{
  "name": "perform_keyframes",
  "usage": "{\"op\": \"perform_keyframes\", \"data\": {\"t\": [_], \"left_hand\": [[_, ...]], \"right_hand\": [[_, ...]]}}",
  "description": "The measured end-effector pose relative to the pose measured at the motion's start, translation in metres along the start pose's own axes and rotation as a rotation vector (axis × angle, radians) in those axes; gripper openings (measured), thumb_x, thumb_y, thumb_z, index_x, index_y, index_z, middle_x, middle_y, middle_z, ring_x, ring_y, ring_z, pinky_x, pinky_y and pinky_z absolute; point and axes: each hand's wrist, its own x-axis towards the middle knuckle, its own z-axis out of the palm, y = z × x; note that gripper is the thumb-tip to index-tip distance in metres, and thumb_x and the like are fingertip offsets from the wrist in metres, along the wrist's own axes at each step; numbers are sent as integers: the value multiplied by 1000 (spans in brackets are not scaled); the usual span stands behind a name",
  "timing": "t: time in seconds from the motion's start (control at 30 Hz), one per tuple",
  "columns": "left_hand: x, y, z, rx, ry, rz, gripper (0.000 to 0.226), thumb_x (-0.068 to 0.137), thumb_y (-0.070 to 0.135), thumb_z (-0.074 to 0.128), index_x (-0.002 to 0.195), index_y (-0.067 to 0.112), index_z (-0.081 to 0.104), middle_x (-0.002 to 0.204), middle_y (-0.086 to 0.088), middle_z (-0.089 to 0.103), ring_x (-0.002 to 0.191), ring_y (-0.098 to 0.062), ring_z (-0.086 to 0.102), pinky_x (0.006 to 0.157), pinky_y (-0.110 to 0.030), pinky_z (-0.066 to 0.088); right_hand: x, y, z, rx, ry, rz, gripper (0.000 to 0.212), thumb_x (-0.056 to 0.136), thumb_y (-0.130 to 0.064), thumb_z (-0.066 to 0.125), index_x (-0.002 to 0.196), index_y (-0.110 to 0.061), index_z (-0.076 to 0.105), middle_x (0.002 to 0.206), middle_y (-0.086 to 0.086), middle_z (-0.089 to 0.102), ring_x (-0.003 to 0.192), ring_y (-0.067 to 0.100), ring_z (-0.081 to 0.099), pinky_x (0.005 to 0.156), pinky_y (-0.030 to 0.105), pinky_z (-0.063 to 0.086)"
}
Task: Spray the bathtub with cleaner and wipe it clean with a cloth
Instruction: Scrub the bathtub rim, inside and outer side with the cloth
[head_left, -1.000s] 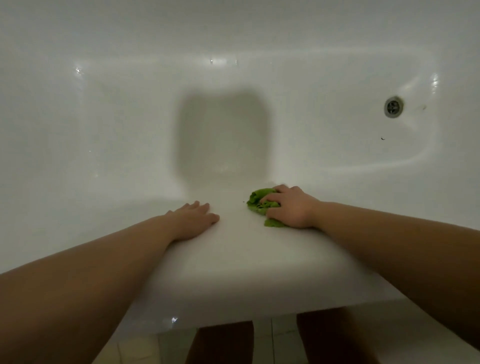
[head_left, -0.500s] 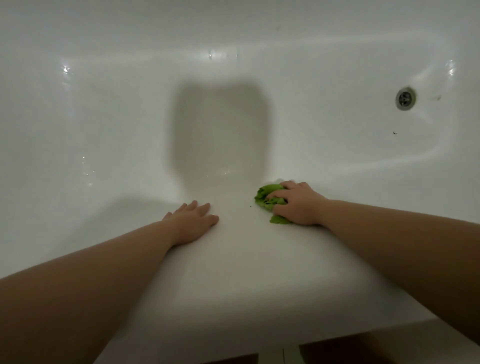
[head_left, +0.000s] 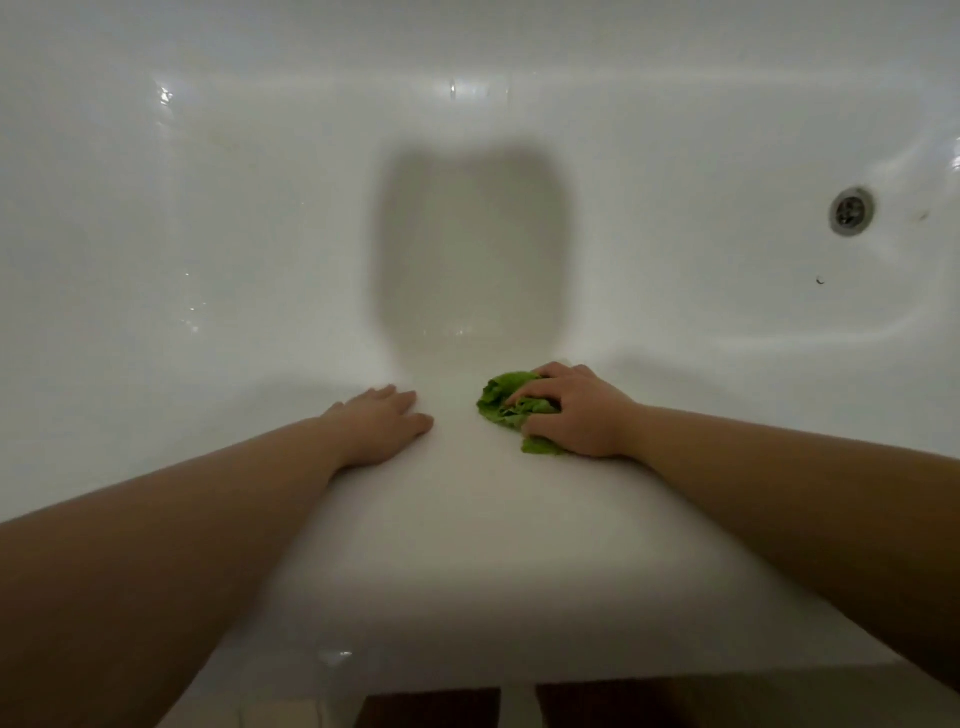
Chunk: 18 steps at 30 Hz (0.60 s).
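Your white bathtub (head_left: 467, 561) carries everything here: its broad near rim spreads out beneath you and rolls down into the glossy basin beyond. Your left hand (head_left: 382, 423) lies flat on that rim, and your right hand (head_left: 576, 410) rests just beside it, fingers curled over a crumpled green cloth (head_left: 506, 402) pressed against the surface. A round metal drain (head_left: 851, 211) sits in the basin floor at far right, with a small dark speck (head_left: 820, 280) near it.

We see a dim, soft-focus view, with a broad grey shadow (head_left: 467, 244) falling across the white bathtub (head_left: 208, 234). Small glints dot its glossy walls, and wide-angle distortion bows the edges.
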Motion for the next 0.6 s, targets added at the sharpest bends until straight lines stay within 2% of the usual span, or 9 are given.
{"op": "perform_keyframes", "data": {"t": [0.1, 0.17, 0.2, 0.23, 0.3, 0.37, 0.4, 0.5, 0.6], "left_hand": [[-11, 4, 1, -32, 4, 3, 70, 104, 61, 35, 163, 28, 21, 173, -1, 10, 158, -19, 11, 128, -43, 11], [-18, 8, 0, -50, 13, 19, 69, 105, 59, 36, 163, 25, 23, 172, -2, 12, 158, -19, 12, 128, -41, 12], [-22, 10, 0, -57, 12, 29, 67, 106, 57, 37, 163, 23, 25, 172, -3, 14, 158, -19, 14, 128, -39, 12], [-26, 13, 0, -68, 7, 34, 66, 106, 55, 37, 162, 21, 27, 171, -4, 16, 157, -20, 16, 127, -38, 13], [-33, 17, 2, -86, 7, 41, 66, 106, 53, 38, 162, 20, 27, 171, -3, 17, 157, -19, 17, 127, -34, 13], [-39, 21, 1, -99, 22, 32, 64, 106, 51, 41, 161, 19, 30, 170, -3, 21, 156, -21, 20, 124, -32, 15], [-42, 21, 1, -104, 25, 21, 63, 106, 50, 41, 160, 18, 33, 169, -4, 24, 155, -22, 23, 123, -32, 17], [-48, 20, 1, -123, 30, -5, 65, 104, 53, 43, 160, 21, 34, 168, -1, 27, 154, -23, 26, 123, -33, 18], [-46, 19, 0, -128, 22, -6, 65, 104, 55, 44, 160, 24, 33, 169, -1, 27, 154, -23, 25, 125, -35, 18]], "right_hand": [[6, 30, -11, -91, 43, 162, 52, 93, -66, 49, 141, -46, 54, 155, -3, 39, 142, 30, 32, 121, 43, 27], [27, 43, -7, -205, 32, 229, 91, 74, -98, 21, 147, -48, 44, 162, -4, 32, 148, 32, 25, 122, 48, 24], [44, 52, -2, -264, 29, 244, 110, 59, -107, 6, 148, -52, 39, 165, -7, 29, 151, 31, 20, 121, 52, 24], [62, 56, 4, -300, 14, 245, 118, 52, -108, 1, 150, -52, 34, 166, -9, 27, 153, 30, 16, 120, 54, 23], [86, 49, 12, -286, -20, 205, 110, 58, -93, 4, 154, -48, 31, 165, -10, 28, 154, 27, 15, 120, 54, 23], [78, 9, 12, -296, -55, 132, 102, 62, -84, 5, 153, -48, 34, 164, -8, 31, 149, 28, 24, 118, 52, 26], [68, -10, 11, -288, -73, 93, 94, 68, -82, 10, 152, -50, 37, 163, -7, 33, 146, 29, 28, 117, 51, 27], [28, -33, 10, -162, -54, 13, 51, 94, -64, 42, 143, -53, 49, 159, -4, 36, 138, 33, 35, 119, 46, 28], [0, -20, 4, -103, -31, -33, 41, 97, -56, 51, 138, -55, 55, 155, -6, 40, 136, 28, 36, 117, 40, 29]]}}
